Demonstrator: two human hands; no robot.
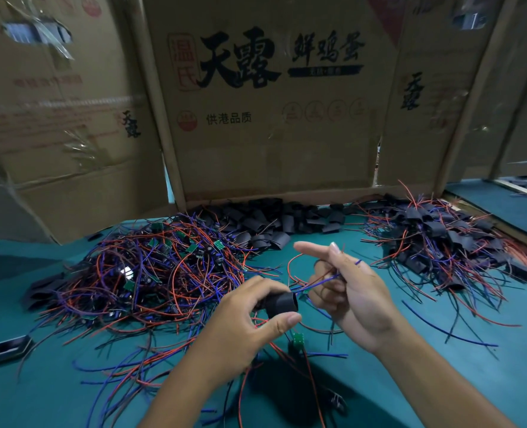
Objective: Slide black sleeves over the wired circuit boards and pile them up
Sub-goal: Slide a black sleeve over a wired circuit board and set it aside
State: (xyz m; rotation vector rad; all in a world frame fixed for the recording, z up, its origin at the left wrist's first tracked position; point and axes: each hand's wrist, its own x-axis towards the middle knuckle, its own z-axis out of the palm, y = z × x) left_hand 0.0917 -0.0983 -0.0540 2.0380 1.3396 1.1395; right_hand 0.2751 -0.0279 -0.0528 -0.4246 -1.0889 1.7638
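Left hand [250, 319] pinching black sleeve [282, 304], open mouth facing right. Right hand [345, 282] just beside, pinching red and blue wires [324, 281] leading toward that mouth. Circuit board itself hard to make out. Finished pile [447, 242] far right.

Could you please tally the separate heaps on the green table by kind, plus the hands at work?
Heap of bare wired circuit boards: 1
Heap of loose black sleeves: 1
Heap of sleeved boards: 1
Hands: 2, left hand and right hand
Total: 5
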